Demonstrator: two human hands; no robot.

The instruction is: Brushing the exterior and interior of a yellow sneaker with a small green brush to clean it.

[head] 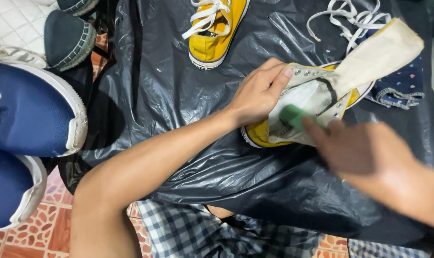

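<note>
shoe: yellow sneaker [322,102], laces out, lies on its side near centre-right of black plastic sheet [178,86]; tongue [377,57] pulled out & up toward top right, white lining exposed.
L hand: left hand [257,93] rests on shoe's upper edge by the eyelet row; fingers together, fairly straight, pressed flat on the canvas, thumb tucked under out of sight. Pins the shoe rather than wrapping it.
R hand: right hand [362,148] blurred w/ motion, at shoe's lower side; fingers curled round a small green sponge [293,117] that touches the white lining. Exact finger spread: cannot tell, too blurred.
edges: shoe's heel end points lower left, sole rim just beside L wrist; toe end hidden under tongue.
near shoe: loose white laces [350,19] above the tongue; dark blue patterned cloth [403,86] touching shoe on the right.
2nd shoe: matching yellow sneaker [214,31], laced, at top centre, well apart from the hands.
open room: bare sheet left of L forearm & below shoe toward checked shorts [198,229].
left edge: blue sneakers [30,110] w/ white soles sit at sheet's border; dark slip-on shoes [69,38] above them.
floor: patterned red tiles [35,229] at bottom left.
</note>
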